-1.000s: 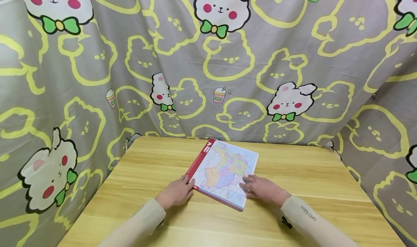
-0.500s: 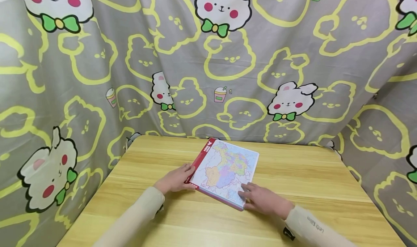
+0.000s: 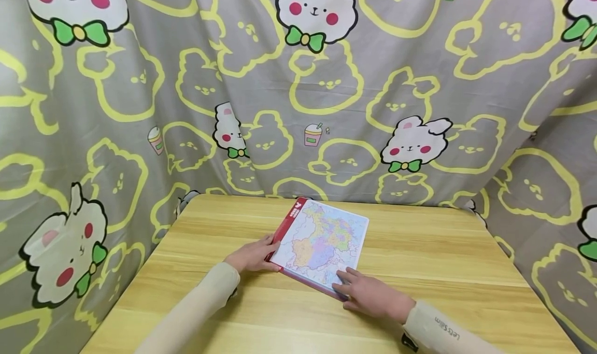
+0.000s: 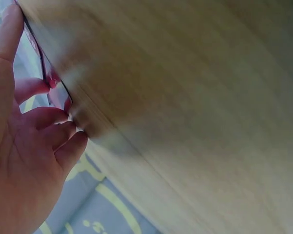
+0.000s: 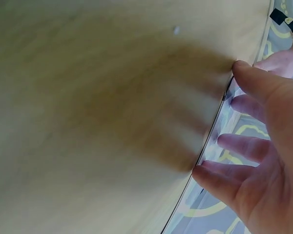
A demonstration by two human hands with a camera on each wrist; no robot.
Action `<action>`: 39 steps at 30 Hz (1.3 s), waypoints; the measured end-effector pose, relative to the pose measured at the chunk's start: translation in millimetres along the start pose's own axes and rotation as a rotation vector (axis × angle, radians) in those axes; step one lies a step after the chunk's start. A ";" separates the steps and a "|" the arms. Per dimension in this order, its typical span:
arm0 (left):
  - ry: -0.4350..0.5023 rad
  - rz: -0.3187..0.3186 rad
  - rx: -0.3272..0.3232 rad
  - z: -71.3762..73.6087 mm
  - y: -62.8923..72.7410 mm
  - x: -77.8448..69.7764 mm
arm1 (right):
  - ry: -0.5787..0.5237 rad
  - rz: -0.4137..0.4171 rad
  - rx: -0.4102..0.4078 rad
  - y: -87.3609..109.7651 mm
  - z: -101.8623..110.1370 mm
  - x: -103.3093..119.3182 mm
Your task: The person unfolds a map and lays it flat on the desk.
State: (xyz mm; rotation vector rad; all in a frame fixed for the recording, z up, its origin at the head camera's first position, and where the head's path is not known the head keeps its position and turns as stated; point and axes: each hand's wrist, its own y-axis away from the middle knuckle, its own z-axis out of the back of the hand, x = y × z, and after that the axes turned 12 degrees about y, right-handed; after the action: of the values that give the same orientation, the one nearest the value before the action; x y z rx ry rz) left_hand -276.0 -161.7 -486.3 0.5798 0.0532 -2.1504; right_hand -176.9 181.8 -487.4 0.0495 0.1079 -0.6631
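Observation:
A flat rectangular map board (image 3: pixel 322 240), thick at its edge, lies turned at an angle on the table. Coloured regions cover its pale face, and a red strip runs down the left side. My left hand (image 3: pixel 254 254) rests at its near left corner, fingers along the red side and thumb by the near edge. In the left wrist view, loosely bent fingers (image 4: pixel 63 124) meet the board's edge. At the near right corner, my right hand (image 3: pixel 370 292) lays its spread fingers over the face, thumb low at the near edge. The right wrist view shows fingertips (image 5: pixel 200 170) at that edge.
The wood-grain table (image 3: pixel 448 255) extends around the board on all sides. Behind it and at both sides hangs a grey curtain (image 3: pixel 336 172) with yellow outlines and cartoon rabbits. Long pale sleeves (image 3: pixel 448 328) cover both forearms.
My left hand has moved slightly forward along the red side. My right hand has slid toward the near right corner. The board has hardly moved.

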 end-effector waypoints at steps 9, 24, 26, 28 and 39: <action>0.016 0.002 0.009 1.7 1.1 -4.6 | 0.005 -0.002 0.026 -1.4 -2.3 -0.6; -0.034 0.003 0.008 -0.4 -1.8 -1.2 | 0.046 0.010 -0.056 -5.3 -3.3 -4.6; -0.041 0.004 0.008 -1.2 -2.3 -1.2 | 0.027 -0.008 -0.058 -4.2 -4.4 -5.5; -0.043 0.009 0.008 -1.1 -1.7 -2.4 | 0.007 -0.026 -0.056 -3.1 -5.3 -6.6; -0.084 -0.003 0.003 -0.7 5.3 -11.2 | -0.010 -0.018 -0.038 -1.2 -4.4 -12.7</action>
State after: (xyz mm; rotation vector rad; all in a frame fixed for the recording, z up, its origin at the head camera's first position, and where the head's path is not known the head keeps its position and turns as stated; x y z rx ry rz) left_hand -266.0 -156.3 -481.3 0.4904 0.0040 -2.1755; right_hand -188.0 188.9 -490.3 0.0091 0.1112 -0.6788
